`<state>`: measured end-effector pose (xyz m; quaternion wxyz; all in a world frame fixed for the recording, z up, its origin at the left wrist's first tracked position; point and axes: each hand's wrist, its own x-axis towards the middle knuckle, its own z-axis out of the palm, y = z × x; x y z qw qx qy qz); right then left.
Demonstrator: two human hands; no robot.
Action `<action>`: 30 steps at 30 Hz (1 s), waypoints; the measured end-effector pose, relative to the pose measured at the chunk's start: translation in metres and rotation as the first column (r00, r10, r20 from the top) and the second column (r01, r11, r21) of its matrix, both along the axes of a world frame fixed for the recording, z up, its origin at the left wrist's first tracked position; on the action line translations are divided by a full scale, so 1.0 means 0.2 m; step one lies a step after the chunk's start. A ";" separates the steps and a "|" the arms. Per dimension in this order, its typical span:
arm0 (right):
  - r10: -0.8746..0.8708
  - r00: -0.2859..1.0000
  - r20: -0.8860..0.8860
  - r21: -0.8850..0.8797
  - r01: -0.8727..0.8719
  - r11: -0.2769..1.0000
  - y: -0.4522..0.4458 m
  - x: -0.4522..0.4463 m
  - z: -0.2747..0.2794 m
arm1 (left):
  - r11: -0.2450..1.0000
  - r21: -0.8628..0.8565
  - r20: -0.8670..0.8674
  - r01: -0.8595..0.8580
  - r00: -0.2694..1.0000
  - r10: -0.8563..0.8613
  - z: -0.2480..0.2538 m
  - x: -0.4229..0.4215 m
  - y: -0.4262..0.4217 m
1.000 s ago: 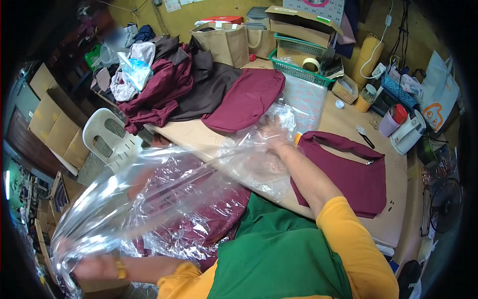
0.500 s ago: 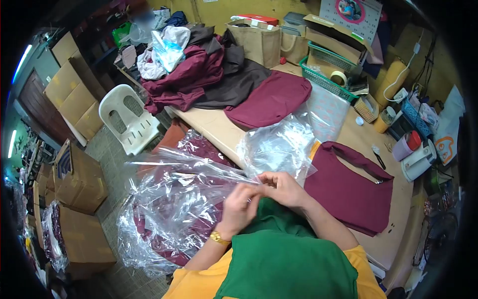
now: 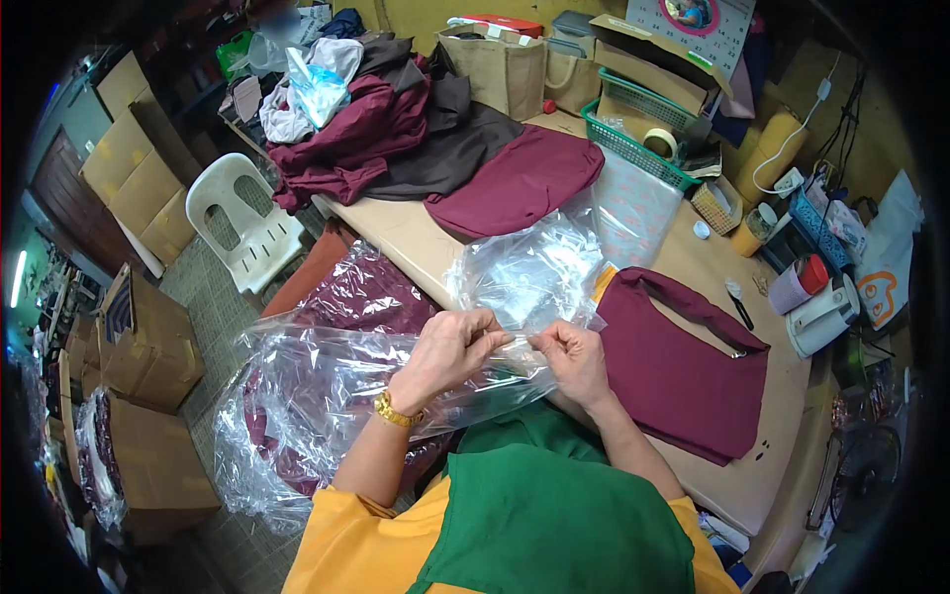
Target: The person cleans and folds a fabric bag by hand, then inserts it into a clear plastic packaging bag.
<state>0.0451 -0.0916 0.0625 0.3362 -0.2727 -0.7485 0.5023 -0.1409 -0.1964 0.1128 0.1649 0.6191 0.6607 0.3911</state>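
A clear plastic bag [image 3: 396, 361] is stretched in front of me, its edge pinched between both hands. My left hand [image 3: 457, 346], with a gold watch at the wrist, grips it with fingers closed. My right hand [image 3: 574, 358] pinches the same edge a short way to the right. Beyond my hands lies a heap of clear plastic bags [image 3: 529, 267] on the table. To the right rests a folded maroon cloth bag [image 3: 683, 371] with a long strap. Maroon items wrapped in clear plastic [image 3: 366, 287] are piled to the left.
Dark and maroon cloth [image 3: 396, 129] is heaped at the back of the table [image 3: 396, 243]. A green basket [image 3: 643, 158], a tape roll [image 3: 660, 145] and jute bags [image 3: 495, 74] stand behind. A white chair [image 3: 242, 218] and cardboard boxes [image 3: 163, 455] occupy the left floor.
My left hand has moved up and left, my right hand slightly right, and they are now apart. The plastic bag's edge has been drawn out between them. The view has shifted slightly.
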 end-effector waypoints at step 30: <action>-0.124 0.984 -0.125 -0.129 0.108 0.986 0.06 0.12 0.02 | 0.900 0.412 0.017 -0.143 0.989 0.149 -0.18 -0.03 0.06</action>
